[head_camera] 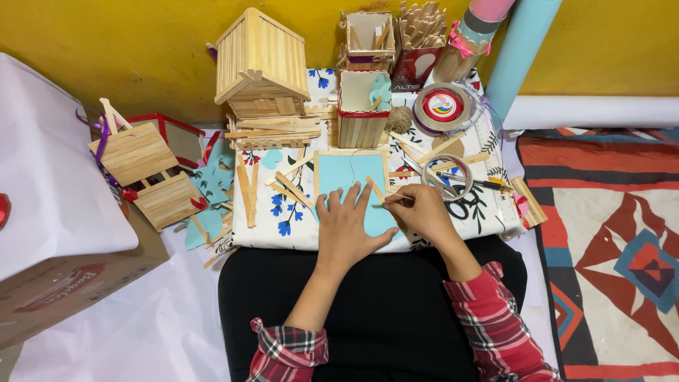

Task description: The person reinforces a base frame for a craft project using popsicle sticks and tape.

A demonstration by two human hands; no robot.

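My left hand (346,230) lies flat, fingers spread, on a light blue paper sheet (351,180) framed by wooden craft sticks. My right hand (419,211) is closed around a thin pencil-like tool (393,201) whose tip touches the sheet's right edge beside a loose wooden stick (375,188). The sheet rests on a white floral cloth (467,212) laid over my lap.
A craft-stick house (260,60) stands behind, with stick boxes (363,106), a box of sticks (419,42), tape rolls (443,106), scattered sticks (247,187) and blue paper scraps (212,180). A cardboard box (64,283) under white paper sits left; a patterned rug (608,240) lies right.
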